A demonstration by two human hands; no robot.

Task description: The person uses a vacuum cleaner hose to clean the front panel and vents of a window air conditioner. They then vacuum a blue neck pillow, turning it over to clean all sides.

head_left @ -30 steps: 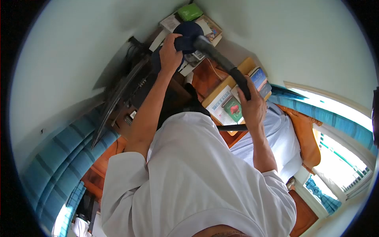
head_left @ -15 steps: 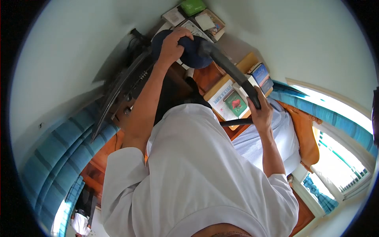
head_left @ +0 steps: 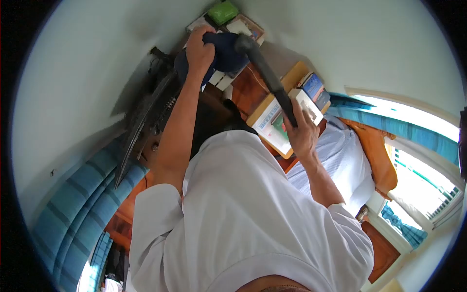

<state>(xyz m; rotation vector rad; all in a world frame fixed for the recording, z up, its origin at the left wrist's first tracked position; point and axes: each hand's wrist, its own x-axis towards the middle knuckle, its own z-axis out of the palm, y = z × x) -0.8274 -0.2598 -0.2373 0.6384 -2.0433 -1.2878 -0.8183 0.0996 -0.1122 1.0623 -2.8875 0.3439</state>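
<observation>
A dark blue, rounded, cloth-like thing point(head_left: 227, 52) is held up at the top of the head view by my left hand point(head_left: 200, 51), fingers closed over its upper edge. Its exact kind I cannot tell. In my right hand point(head_left: 302, 131) is the lower end of a black vacuum cleaner tube point(head_left: 267, 75), fingers wrapped round it. The tube slants up and left, and its far end overlaps the right edge of the blue thing.
Books point(head_left: 316, 90) and a printed sheet point(head_left: 272, 121) lie on a wooden board to the right. A green packet point(head_left: 223, 12) sits among boxes at the top. A dark screen point(head_left: 141, 129) stands left, a bed point(head_left: 343, 160) right, blue curtains point(head_left: 80, 209) lower left.
Both hands have shifted left in view, the left one slightly upward, carrying the blue thing and the tube along. My right hand now covers part of the green book.
</observation>
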